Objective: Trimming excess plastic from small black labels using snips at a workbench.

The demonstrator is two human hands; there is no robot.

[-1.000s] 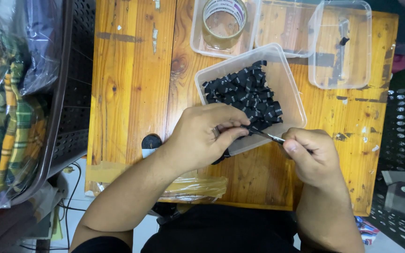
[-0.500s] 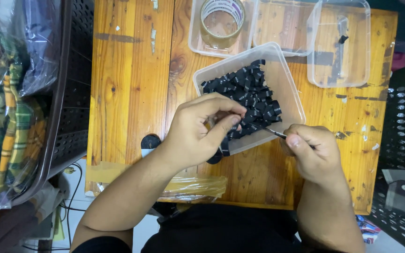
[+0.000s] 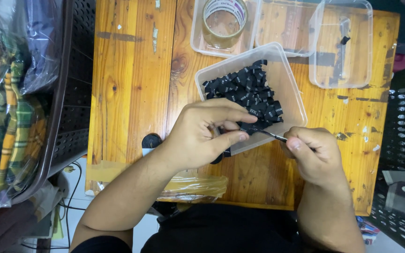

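So your left hand (image 3: pixel 198 136) is curled over the near edge of the clear plastic tub (image 3: pixel 290 89), thumb and fingers pinched on one of the small black folded labels (image 3: pixel 249 127) right at the tub's front rim. Your right hand (image 3: pixel 312 152) is closed around a thin metal tool (image 3: pixel 272 135), looks like tweezers or a small pick, can't tell which, and its tip is pointing left into that same label, just beside your left thumb.

The tub itself sits in the middle of the wooden worktop (image 3: pixel 132 79) and it's got a whole heap of black labels (image 3: pixel 247 89) piled in its left half.

Behind it there are two more clear containers: one holding a roll of clear tape (image 3: pixel 224 21), and a lidded one (image 3: pixel 341 44) off to the right with a little black bit inside. There's a round black knob-like thing (image 3: pixel 151 140) at the worktop's front edge near your left wrist, and some yellowish tape (image 3: pixel 193 185) stuck along that edge. On your left, a dark crate (image 3: pixel 78 84) with bagged plaid fabric (image 3: pixel 10 117) next to it.
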